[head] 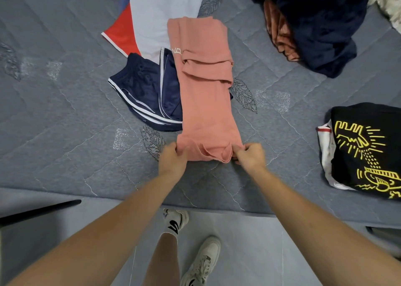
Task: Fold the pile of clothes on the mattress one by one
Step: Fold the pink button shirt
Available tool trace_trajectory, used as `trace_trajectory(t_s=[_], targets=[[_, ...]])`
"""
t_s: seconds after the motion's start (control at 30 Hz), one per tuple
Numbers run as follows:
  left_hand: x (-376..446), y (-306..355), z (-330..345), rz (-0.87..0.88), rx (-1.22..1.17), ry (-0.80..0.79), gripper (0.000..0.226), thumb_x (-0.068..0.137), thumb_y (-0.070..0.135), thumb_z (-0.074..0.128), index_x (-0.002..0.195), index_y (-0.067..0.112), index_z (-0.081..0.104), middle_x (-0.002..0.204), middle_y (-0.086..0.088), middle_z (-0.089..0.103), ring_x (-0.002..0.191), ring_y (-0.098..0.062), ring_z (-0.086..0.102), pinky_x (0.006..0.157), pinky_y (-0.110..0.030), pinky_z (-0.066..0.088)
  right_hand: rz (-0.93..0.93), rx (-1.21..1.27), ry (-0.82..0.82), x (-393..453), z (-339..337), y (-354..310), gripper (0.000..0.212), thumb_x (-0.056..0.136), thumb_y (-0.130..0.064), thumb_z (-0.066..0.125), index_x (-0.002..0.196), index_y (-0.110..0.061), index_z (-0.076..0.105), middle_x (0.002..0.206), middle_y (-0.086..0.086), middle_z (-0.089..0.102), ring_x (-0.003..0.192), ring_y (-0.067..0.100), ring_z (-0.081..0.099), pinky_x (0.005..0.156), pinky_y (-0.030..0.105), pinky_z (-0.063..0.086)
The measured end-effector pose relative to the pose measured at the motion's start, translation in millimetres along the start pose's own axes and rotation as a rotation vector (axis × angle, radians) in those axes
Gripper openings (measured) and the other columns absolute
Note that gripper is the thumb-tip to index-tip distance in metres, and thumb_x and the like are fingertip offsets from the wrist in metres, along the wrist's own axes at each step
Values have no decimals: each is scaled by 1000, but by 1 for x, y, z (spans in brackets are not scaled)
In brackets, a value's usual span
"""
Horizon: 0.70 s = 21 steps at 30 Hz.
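The pink garment lay in a long narrow strip on the grey quilted mattress, its near end close to the mattress's near edge. The left hand pinched the near left corner of that end, fingers curled into the cloth, and the right hand gripped the near right corner the same way. The far end of the strip overlapped a pale blue-grey garment, whose top ran out of view. Navy shorts with white stripes were partly hidden under the strip's left side, and a red piece showed only a corner. Toward the far right corner sat a dark navy heap with something rust-coloured tucked in it, perhaps another shirt. At the right edge a folded black shirt with a yellow print was cut off by the frame.
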<state>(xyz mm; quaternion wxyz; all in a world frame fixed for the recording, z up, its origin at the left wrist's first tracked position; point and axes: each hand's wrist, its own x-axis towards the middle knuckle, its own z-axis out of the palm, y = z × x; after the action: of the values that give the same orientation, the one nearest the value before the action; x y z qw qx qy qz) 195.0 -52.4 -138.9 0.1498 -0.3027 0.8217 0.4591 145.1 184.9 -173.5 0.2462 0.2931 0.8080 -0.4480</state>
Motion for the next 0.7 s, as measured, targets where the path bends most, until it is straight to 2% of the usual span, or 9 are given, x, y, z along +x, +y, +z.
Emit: trace_trajectory(t_s=[0.1, 0.2, 0.23, 0.3, 0.37, 0.43, 0.5, 0.6, 0.7], targets=[[-5, -11, 0, 40, -178, -59, 31, 98, 38, 64, 98, 6, 63, 98, -15, 65, 92, -33, 61, 84, -47, 51, 14, 149, 51, -15, 0, -12, 40, 89, -21, 68, 54, -13, 49, 60, 4, 50, 58, 21, 58, 76, 55, 64], [-9, -17, 0, 92, -197, -95, 41, 99, 42, 63, 99, 2, 62, 98, -23, 62, 86, -30, 59, 83, -48, 49, 3, 154, 158, -13, 1, -9, 49, 87, -17, 66, 44, -22, 41, 57, 0, 36, 61, 17, 42, 70, 61, 62], [-7, -18, 1, 84, -195, -92, 44, 98, 46, 61, 98, 2, 63, 94, -21, 64, 81, -27, 58, 79, -48, 49, 16, 151, 203, -11, 2, -7, 48, 83, -19, 66, 43, -21, 41, 55, 0, 37, 56, 16, 43, 66, 60, 62], [-3, -17, 4, 56, -161, -79, 41, 101, 41, 59, 89, 1, 60, 77, -11, 58, 70, -18, 50, 68, -42, 43, 32, 156, 216, -13, 4, -9, 42, 83, -17, 66, 47, -17, 44, 49, 5, 44, 43, 11, 53, 56, 45, 63], [2, -13, 6, 28, -114, -46, 38, 102, 33, 61, 77, 5, 50, 71, -3, 45, 65, -15, 41, 62, -37, 35, -14, 82, 248, -9, 8, -5, 36, 80, -30, 65, 53, -12, 48, 52, 8, 59, 51, 23, 69, 59, 49, 63], [6, -9, 8, 24, -85, -28, 39, 101, 31, 63, 73, 13, 43, 69, 0, 41, 63, -14, 38, 59, -36, 32, -48, 47, 224, 1, 11, 10, 32, 75, -45, 62, 61, -18, 51, 60, 4, 66, 59, 31, 72, 62, 53, 62], [6, -6, 9, 31, -68, -15, 40, 101, 30, 63, 71, 16, 40, 68, 2, 39, 62, -13, 37, 57, -33, 30, -59, -4, 244, 4, 12, 14, 32, 78, -48, 65, 70, -21, 50, 64, 1, 66, 59, 31, 71, 63, 54, 61], [5, -8, 8, 26, -105, -25, 39, 99, 34, 64, 75, 11, 45, 70, -4, 47, 65, -19, 47, 60, -35, 46, -3, 96, 277, -18, 8, -13, 32, 90, -24, 72, 80, -16, 42, 70, 7, 65, 52, 28, 71, 57, 51, 62], [3, -14, 8, 8, -165, -27, 46, 87, 54, 65, 88, 9, 55, 85, -16, 63, 81, -35, 64, 71, -58, 58, 134, 313, 268, -15, 10, -17, 32, 88, -5, 72, 83, -17, 43, 88, 13, 63, 58, 24, 70, 58, 49, 64]])
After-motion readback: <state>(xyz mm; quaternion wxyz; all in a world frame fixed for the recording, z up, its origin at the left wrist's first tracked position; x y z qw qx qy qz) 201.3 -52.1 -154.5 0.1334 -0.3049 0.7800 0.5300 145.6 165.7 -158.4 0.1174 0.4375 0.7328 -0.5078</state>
